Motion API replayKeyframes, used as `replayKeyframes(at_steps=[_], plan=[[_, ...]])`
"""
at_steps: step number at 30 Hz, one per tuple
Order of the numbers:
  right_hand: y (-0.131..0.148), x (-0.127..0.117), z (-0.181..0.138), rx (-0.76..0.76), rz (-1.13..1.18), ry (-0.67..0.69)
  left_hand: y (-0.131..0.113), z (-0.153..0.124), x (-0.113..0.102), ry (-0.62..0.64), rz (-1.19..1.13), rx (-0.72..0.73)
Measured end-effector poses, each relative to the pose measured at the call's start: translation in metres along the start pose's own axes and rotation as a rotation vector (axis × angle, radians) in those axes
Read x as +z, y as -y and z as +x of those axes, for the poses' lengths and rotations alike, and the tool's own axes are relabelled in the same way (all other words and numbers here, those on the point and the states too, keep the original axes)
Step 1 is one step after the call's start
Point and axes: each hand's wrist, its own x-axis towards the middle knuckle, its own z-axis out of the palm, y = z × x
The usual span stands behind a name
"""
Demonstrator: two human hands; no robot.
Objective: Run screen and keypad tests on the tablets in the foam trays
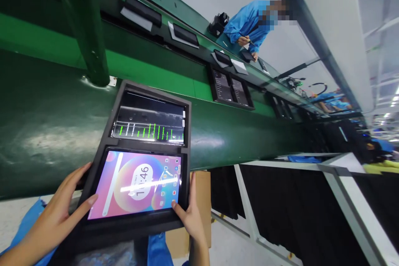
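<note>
A black foam tray (149, 146) with two compartments is held at its near end between my hands. In the near compartment lies a tablet (109, 191) with a lit pink and blue home screen and a large clock. The far compartment has a second tablet (149, 110), its dark screen showing green and white text lines. My left hand (64, 212) grips the tray's left side, thumb over the near tablet's corner. My right hand (191, 212) clasps the right side, its thumb at the tablet's lower right corner. The tray's far part is over the green bench.
A green post (85, 29) rises from the green bench (46, 124) at left. Another tray (230, 89) with two tablets stands farther along. Dark tablets (185, 34) line the opposite bench, where a person in blue (246, 20) works. A cardboard box (204, 208) stands below right.
</note>
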Motion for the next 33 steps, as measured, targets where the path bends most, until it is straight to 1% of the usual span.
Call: replayKeyframes(at_steps=[3,4,6,8,9,11,14,17,20,22,24,26,28,29,30,31,33], plan=[[0.001,0.002,0.003,-0.016,0.178,-0.039,-0.006,0.008,-0.001,0.02,-0.045,-0.007],[0.0,0.003,0.004,0.011,0.257,-0.07,-0.007,0.01,-0.002,0.027,-0.061,-0.012],[-0.003,0.006,0.007,0.147,0.391,-0.146,-0.011,0.014,-0.004,0.031,-0.068,-0.014],[-0.008,0.011,0.008,0.315,0.457,-0.223,-0.014,0.021,-0.007,0.027,-0.047,-0.001],[-0.01,0.013,0.008,0.372,0.471,-0.257,-0.015,0.025,-0.008,0.031,-0.033,0.01],[-0.014,0.016,0.009,0.413,0.476,-0.315,-0.018,0.037,-0.011,0.054,-0.013,0.023],[-0.014,0.02,0.008,0.37,0.462,-0.359,-0.023,0.055,-0.014,0.064,-0.031,-0.002],[-0.008,0.027,0.007,0.339,0.461,-0.395,-0.031,0.069,-0.016,0.063,-0.151,-0.026],[0.001,0.037,0.009,0.333,0.439,-0.459,-0.042,0.087,-0.017,0.143,-0.246,0.058],[0.008,0.044,0.012,0.333,0.392,-0.486,-0.049,0.103,-0.017,0.184,-0.227,0.13],[0.013,0.048,0.015,0.328,0.329,-0.479,-0.052,0.12,-0.017,0.207,-0.232,0.156],[0.017,0.048,0.016,0.244,0.214,-0.471,-0.049,0.129,-0.016,0.22,-0.267,0.147],[0.02,0.045,0.016,0.096,0.09,-0.477,-0.042,0.125,-0.016,0.222,-0.262,0.128],[0.021,0.043,0.016,0.039,0.06,-0.473,-0.038,0.118,-0.016,0.213,-0.241,0.114],[0.022,0.042,0.017,0.015,0.058,-0.46,-0.035,0.109,-0.015,0.203,-0.22,0.094],[0.023,0.04,0.02,0.021,0.075,-0.439,-0.032,0.099,-0.014,0.191,-0.204,0.073],[0.026,0.039,0.03,0.082,0.126,-0.393,-0.029,0.079,-0.013,0.163,-0.192,0.03]])
